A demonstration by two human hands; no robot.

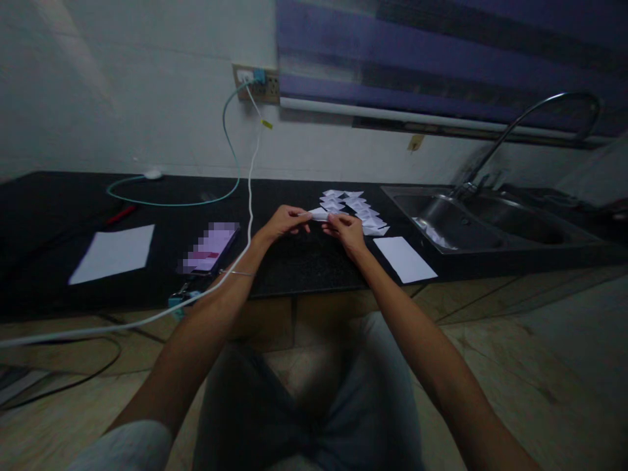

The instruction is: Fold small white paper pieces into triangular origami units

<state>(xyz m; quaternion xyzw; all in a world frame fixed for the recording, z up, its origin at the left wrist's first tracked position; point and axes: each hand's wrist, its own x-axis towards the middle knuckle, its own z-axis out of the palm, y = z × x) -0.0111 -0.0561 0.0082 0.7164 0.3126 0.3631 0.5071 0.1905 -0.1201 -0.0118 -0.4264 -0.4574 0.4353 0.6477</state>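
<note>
Black counter (pixel 299 265) along pale wall (pixel 147 118), fitted with steel double sink (pixel 444 216) at right; folded white paper (pixel 319 214) pinched between left hand (pixel 284 221) and right hand (pixel 347 230).

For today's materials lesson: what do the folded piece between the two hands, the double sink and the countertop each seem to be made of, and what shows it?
Folded piece: most likely matte white paper, thin with straight edges.
Double sink: probably stainless steel, grey and semi-glossy, with metallic reflections.
Countertop: black with low sheen, perhaps stone from its slab-like edge; dim light leaves laminate possible.
</note>
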